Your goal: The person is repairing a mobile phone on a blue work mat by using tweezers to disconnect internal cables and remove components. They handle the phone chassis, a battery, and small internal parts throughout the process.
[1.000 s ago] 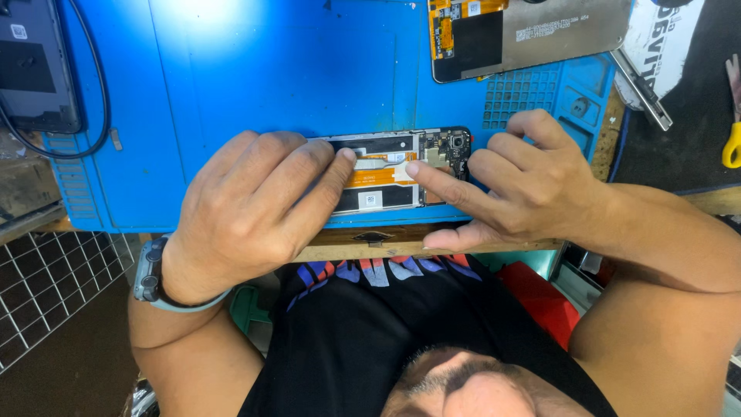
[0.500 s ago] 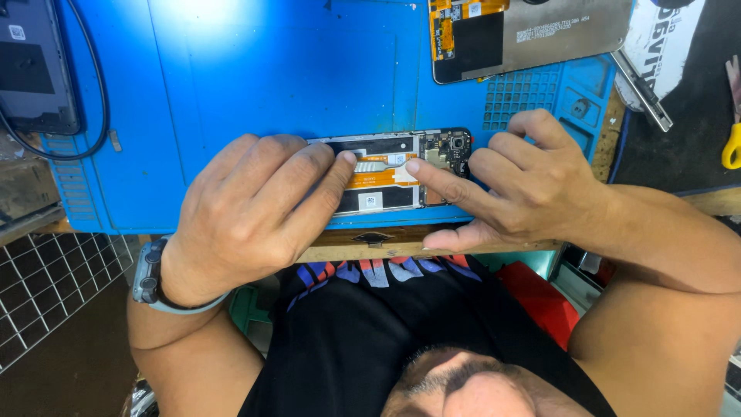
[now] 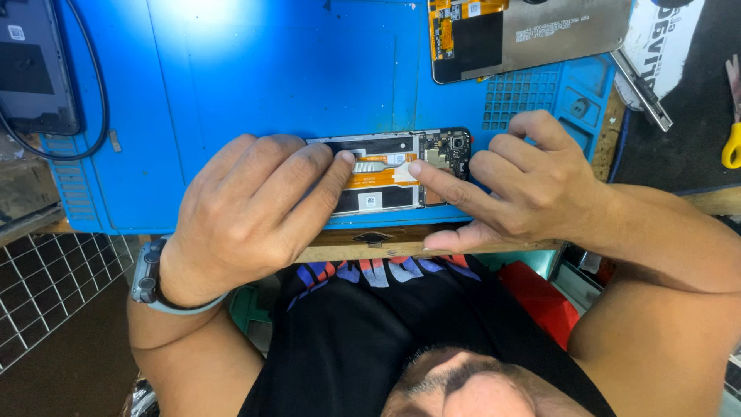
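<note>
— Where are we standing with the phone [image 3: 401,171]?

— We are looking at it lying open, back cover off, on the blue mat [image 3: 255,85] near the front edge of the desk [image 3: 340,251]. Its orange ribbon cable [image 3: 378,179] and the circuit board at the right end are showing, so the opening looks finished to us; whether the cable is seated yet, we cannot tell.

— And what are our hands doing?

— Our left hand [image 3: 247,216] is lying flat over the phone's left half, fingers nearly straight, holding nothing, one fingertip touching the cable. Our right hand [image 3: 525,181] is pressing its index finger down beside that fingertip, the other fingers curled loosely, gripping nothing.

— So closing up seems to be what is left?

— We are judging so: a separate screen panel [image 3: 540,35] is lying well apart at the mat's top.

— What else is lying around?

— A dark tablet [image 3: 35,69] with a black cord at the left, tweezers [image 3: 641,89] and a yellow handle [image 3: 732,150] at the right, a wire grid [image 3: 46,286] below.
</note>
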